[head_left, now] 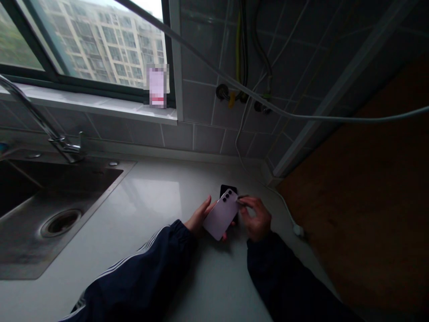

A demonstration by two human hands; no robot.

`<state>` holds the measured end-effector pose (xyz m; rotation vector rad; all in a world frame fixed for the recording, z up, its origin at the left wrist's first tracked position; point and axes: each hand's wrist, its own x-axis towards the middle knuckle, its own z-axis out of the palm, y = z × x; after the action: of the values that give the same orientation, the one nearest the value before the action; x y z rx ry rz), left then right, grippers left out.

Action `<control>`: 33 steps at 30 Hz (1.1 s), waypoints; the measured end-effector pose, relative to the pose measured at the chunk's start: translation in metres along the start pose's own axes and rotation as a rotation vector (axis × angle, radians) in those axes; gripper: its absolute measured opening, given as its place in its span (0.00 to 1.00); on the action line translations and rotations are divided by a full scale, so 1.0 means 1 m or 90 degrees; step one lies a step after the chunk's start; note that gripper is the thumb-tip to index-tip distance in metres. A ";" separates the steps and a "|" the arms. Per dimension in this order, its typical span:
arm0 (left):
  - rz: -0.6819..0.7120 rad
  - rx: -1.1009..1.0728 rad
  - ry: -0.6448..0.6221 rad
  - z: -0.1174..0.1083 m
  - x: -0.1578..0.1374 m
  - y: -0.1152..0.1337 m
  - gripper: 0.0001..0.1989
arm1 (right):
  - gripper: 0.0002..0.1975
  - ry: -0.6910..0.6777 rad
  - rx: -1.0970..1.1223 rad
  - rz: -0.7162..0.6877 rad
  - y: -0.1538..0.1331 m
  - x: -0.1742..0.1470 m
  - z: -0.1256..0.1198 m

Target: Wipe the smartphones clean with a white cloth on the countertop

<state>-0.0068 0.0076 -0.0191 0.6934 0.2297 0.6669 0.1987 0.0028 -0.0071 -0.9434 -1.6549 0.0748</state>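
Left hand [200, 217]: curls around the pale-lilac, rectangular phone [220, 218].
Right hand [258, 221]: pinches a small, dark object [241, 200] at the phone's edge.
White worktop [134, 219]: below both.

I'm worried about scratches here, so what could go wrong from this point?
The small dark item pinched in the right hand is close to the lilac smartphone and might scuff it near the camera lenses. If the left hand slipped, the smartphone could knock the partly hidden black item or the countertop.
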 end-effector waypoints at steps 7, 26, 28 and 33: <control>0.055 -0.067 0.135 0.002 0.001 0.001 0.38 | 0.22 -0.285 -0.129 -0.186 -0.010 -0.015 0.009; 0.025 0.054 0.059 -0.002 -0.001 -0.008 0.42 | 0.29 -0.269 -0.200 -0.132 -0.009 -0.013 0.006; 0.028 0.057 0.093 -0.002 0.000 -0.008 0.40 | 0.28 -0.292 -0.176 -0.150 -0.014 -0.015 0.009; 0.045 -0.005 0.203 0.000 0.002 -0.004 0.36 | 0.24 -0.356 -0.106 -0.190 -0.027 -0.022 0.015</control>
<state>-0.0038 0.0067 -0.0218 0.5871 0.4973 0.8455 0.1721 -0.0226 -0.0160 -0.8303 -2.3349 -0.0032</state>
